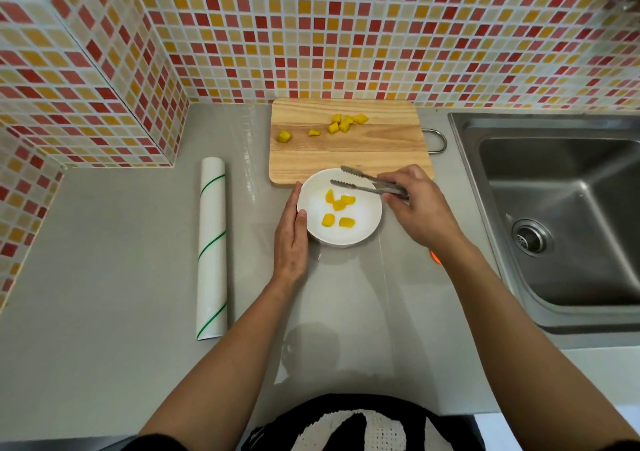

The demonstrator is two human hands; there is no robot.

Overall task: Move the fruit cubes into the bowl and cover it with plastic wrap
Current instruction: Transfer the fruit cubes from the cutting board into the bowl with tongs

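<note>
A white bowl [363,229] sits on the grey counter just in front of a wooden cutting board [346,153]. Several yellow fruit cubes [337,208] lie inside the bowl. Several more fruit cubes [344,123] remain on the far part of the board, two of them apart to the left. My left hand [291,239] rests against the bowl's left rim. My right hand [420,208] holds metal tongs [363,182] over the bowl's far edge; their tips are apart with nothing between them. A roll of plastic wrap [212,246] lies to the left.
A steel sink [561,215] fills the right side, its rim close to my right forearm. Tiled walls close off the back and left, with a corner jutting in at the left. A small orange object [435,256] peeks out beneath my right wrist.
</note>
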